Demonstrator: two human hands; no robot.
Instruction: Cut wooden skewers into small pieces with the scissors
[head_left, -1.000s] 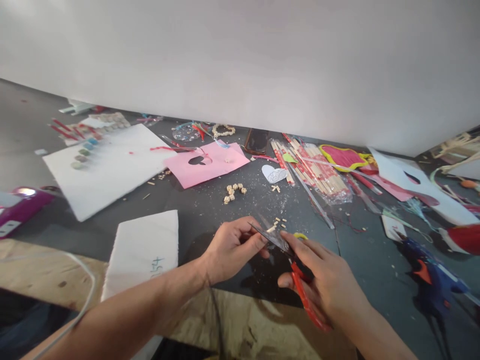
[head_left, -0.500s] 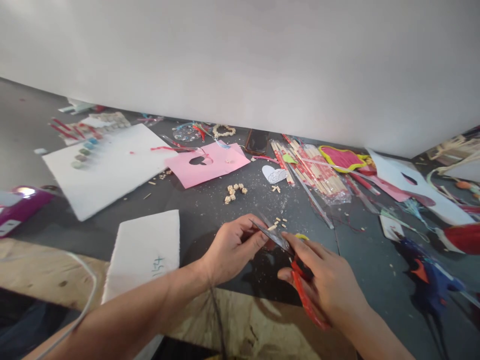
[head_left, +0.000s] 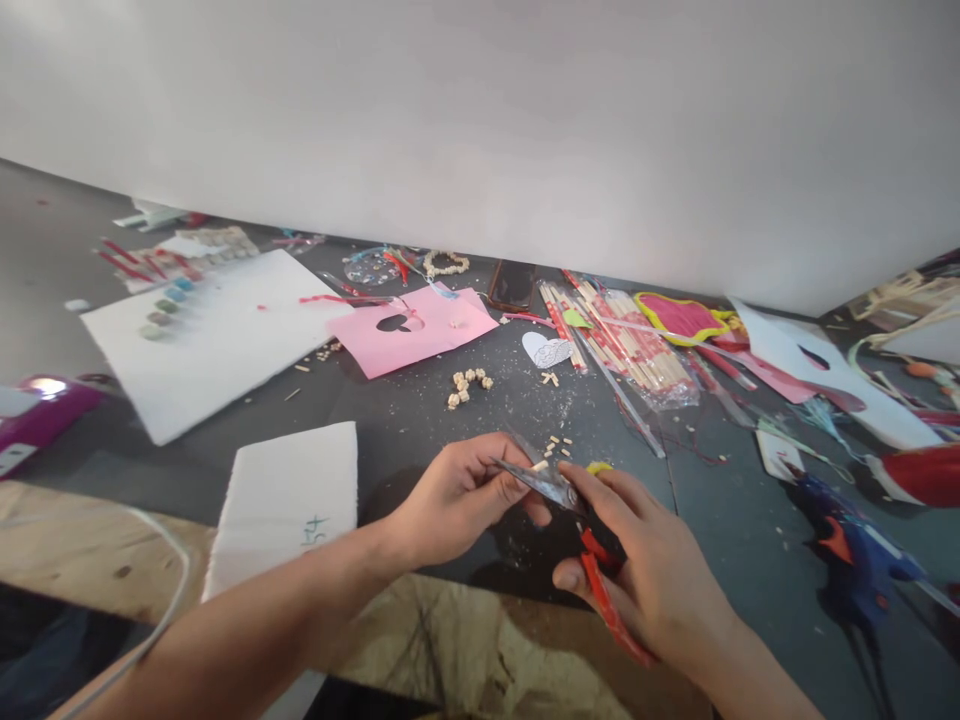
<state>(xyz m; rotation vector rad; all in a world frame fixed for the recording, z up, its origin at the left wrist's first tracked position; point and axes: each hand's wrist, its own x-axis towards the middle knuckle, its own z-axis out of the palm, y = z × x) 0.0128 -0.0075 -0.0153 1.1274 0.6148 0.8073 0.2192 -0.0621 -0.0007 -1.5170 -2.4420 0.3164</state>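
My right hand [head_left: 652, 560] is wrapped round a pair of scissors [head_left: 616, 625] with red handles, its blades pointing left toward my other hand. My left hand [head_left: 457, 500] is closed, thumb against fingers, pinching a thin pale wooden stick [head_left: 540, 466]. Only the stick's short end shows, beside the scissor blades; the rest is hidden by fingers and blades. Just beyond the blades lie several short cut stick pieces [head_left: 555, 441]. Farther off, a curved cluster of small pale wooden bits [head_left: 460, 388] rests on the dark table [head_left: 405, 425].
Packed chopsticks [head_left: 645, 350] lie ahead right, near a white paper heart [head_left: 545, 350] and a phone [head_left: 512, 285]. Pink paper [head_left: 371, 345] and white boards [head_left: 225, 340] occupy the left. A blue glue gun [head_left: 855, 540] lies at right. Crumbs are scattered across the middle.
My hands stay close together, with the scissors at the stick. The stick's visible end and the blades have shifted slightly, and the camera view has moved a little.
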